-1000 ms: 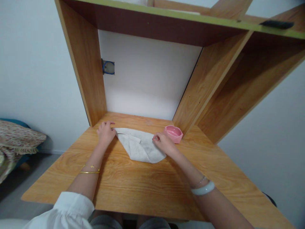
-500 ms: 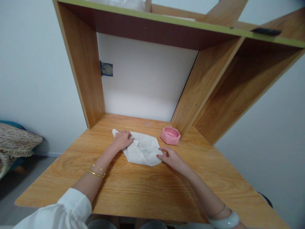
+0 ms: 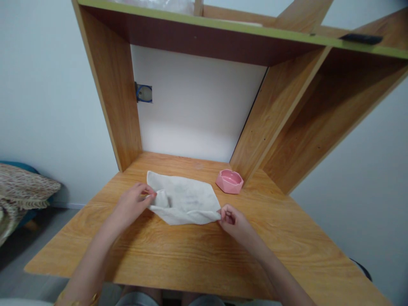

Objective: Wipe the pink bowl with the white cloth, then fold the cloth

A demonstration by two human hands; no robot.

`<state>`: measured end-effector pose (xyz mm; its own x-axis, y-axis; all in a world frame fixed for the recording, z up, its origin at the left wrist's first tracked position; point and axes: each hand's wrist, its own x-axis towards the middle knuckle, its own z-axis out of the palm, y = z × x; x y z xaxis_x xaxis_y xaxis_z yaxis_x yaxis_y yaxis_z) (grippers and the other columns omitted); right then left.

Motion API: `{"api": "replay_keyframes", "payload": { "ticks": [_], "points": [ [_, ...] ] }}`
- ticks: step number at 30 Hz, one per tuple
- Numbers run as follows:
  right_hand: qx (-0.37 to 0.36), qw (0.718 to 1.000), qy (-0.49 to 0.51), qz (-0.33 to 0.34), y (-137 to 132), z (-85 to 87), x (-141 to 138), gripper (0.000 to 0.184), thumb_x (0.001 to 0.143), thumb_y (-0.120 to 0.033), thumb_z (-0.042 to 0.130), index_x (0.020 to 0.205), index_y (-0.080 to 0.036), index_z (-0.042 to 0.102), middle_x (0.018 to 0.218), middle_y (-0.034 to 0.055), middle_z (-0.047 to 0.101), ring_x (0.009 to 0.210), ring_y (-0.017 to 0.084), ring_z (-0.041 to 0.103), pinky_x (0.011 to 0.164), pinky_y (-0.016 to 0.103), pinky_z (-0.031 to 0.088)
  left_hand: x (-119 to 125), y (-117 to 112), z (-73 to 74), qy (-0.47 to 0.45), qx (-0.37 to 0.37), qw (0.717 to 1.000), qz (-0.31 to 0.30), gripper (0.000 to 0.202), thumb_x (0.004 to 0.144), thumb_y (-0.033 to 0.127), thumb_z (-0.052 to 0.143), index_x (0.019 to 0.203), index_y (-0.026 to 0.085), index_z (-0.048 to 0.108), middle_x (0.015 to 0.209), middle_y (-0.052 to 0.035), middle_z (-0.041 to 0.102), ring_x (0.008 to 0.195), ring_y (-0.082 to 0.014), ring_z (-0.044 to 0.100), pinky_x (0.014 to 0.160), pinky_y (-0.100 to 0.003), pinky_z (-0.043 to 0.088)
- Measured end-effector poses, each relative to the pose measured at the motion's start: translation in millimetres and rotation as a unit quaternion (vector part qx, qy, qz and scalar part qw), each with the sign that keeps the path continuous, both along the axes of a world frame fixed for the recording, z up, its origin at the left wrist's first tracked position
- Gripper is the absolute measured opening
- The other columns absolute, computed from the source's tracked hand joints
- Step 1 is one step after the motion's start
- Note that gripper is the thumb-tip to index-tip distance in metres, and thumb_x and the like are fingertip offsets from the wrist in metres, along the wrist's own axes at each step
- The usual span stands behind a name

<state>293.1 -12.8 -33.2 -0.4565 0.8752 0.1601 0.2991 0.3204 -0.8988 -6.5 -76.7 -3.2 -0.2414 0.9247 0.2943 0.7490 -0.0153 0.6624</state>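
Note:
A thin white cloth [image 3: 185, 199], faintly stained grey, lies partly folded on the wooden desk [image 3: 197, 250]. My left hand [image 3: 132, 205] pinches a folded edge at the cloth's left side. My right hand [image 3: 234, 221] pinches the near right corner of the cloth, just off the desk surface. A small pink dish [image 3: 229, 181] stands behind the cloth on the right, apart from both hands.
A wooden hutch rises over the desk, with an upright panel [image 3: 113, 89] on the left, a slanted divider [image 3: 270, 114] on the right and a shelf [image 3: 204, 29] overhead. A patterned fabric [image 3: 22, 191] lies at the far left, below desk level.
Both hands have drawn back towards me, from the cloth's far edge to its near edge. They pulled the cloth flatter and wider, and each now grips a side of it.

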Motion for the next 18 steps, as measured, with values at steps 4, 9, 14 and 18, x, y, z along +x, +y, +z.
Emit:
{"api": "replay_keyframes", "payload": {
  "ticks": [4,9,14,18],
  "points": [
    [-0.018,0.999,0.032,0.008,-16.2,-2.3,2.8,0.011,0.064,-0.023,0.051,0.073,-0.023,0.044,0.065,-0.0041,0.049,0.058,0.01,0.045,0.052,0.021,0.035,-9.3,-40.5,-16.9,-0.115,-0.006,0.991,0.062,0.035,0.063,0.052,0.052,0.071,0.019,0.059,0.082,-0.0061,0.063,0.076,-0.0221,0.059,0.07,-0.033,0.048],
    [-0.032,0.998,0.029,0.037,-26.5,-4.2,4.3,0.04,0.066,-0.022,0.052,0.106,-0.023,0.049,0.076,-0.0016,0.054,0.072,0.014,0.052,0.067,0.026,0.042,-5.6,-72.2,-30.0,-0.236,-0.016,0.964,0.118,0.049,0.049,0.056,0.065,0.081,0.02,0.057,0.095,-0.0072,0.063,0.074,-0.0224,0.061,0.062,-0.032,0.051],
    [-0.026,0.998,-0.052,0.018,-32.8,0.0,9.1,0.024,0.065,-0.023,0.054,0.088,-0.023,0.062,0.08,0.0022,0.06,0.077,0.018,0.054,0.071,0.03,0.042,-1.9,-96.5,-28.3,-0.288,-0.069,0.949,0.107,0.051,0.048,0.055,0.068,0.087,0.025,0.057,0.099,-0.0048,0.064,0.057,-0.0191,0.06,0.047,-0.03,0.05],
    [-0.027,0.997,-0.076,0.02,-38.3,5.1,19.0,0.013,0.063,-0.02,0.051,0.071,-0.023,0.062,0.073,0.0017,0.062,0.073,0.018,0.055,0.068,0.03,0.042,-3.4,-116.5,-32.6,-0.298,-0.075,0.95,0.052,0.039,0.054,0.056,0.064,0.085,0.032,0.06,0.095,-0.0014,0.065,0.054,-0.0186,0.059,0.05,-0.033,0.051]
  ]
}}
